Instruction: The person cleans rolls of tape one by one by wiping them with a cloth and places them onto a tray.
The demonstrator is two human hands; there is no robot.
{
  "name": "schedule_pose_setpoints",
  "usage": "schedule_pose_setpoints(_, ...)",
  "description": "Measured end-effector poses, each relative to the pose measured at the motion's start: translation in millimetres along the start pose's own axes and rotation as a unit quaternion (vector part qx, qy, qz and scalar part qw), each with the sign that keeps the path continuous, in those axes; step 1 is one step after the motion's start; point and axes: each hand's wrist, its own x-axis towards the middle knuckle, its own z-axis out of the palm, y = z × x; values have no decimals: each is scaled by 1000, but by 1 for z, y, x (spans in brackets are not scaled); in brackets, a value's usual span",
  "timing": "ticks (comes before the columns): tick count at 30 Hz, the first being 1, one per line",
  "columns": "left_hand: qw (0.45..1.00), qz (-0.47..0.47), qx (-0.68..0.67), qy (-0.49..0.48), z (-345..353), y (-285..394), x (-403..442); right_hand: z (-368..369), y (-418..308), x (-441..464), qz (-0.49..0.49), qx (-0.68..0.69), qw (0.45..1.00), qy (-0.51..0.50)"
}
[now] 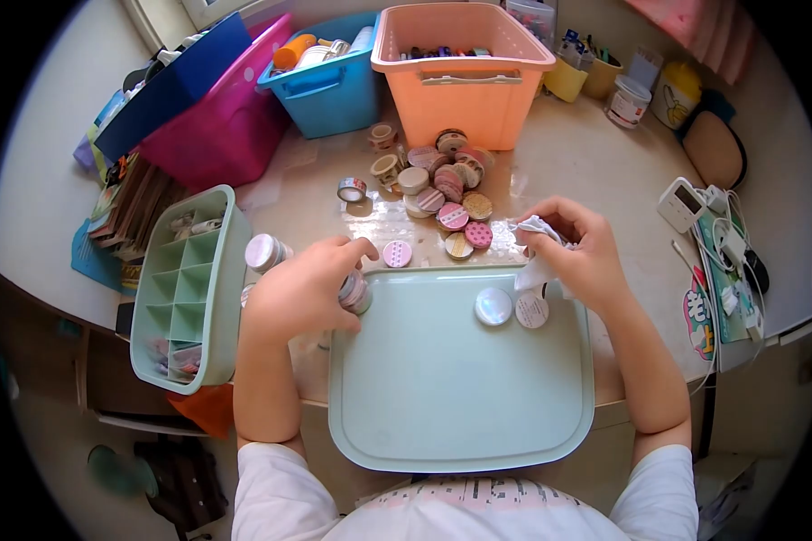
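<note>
My left hand (pixel 311 287) is curved around a short stack of tape rolls (pixel 355 294) at the upper left corner of a pale green lid (pixel 460 388). Crumpled white tissue (pixel 545 236) is pinched in my right hand (pixel 579 252), above the lid's upper right corner. Two round pieces lie on the lid near that hand, one shiny blue-white (pixel 493 307) and one pale with print (pixel 531 311). Beyond the lid's far edge is a heap of round tape rolls (pixel 448 183), with a pink one (pixel 397 253) nearer my left hand.
A green divided box (pixel 227 298) stands at the left, next to more rolls (pixel 263 252). Along the back are magenta (pixel 221 126), blue (pixel 334 95) and orange (pixel 460 99) bins. Cables and a white device (pixel 682 204) lie at the right.
</note>
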Motion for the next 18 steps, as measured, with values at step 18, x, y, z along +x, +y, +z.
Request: schedule_pose_setpoints(18,962,-122,197,142,17,-21,20,6,-3,-3,3,29,999,-16)
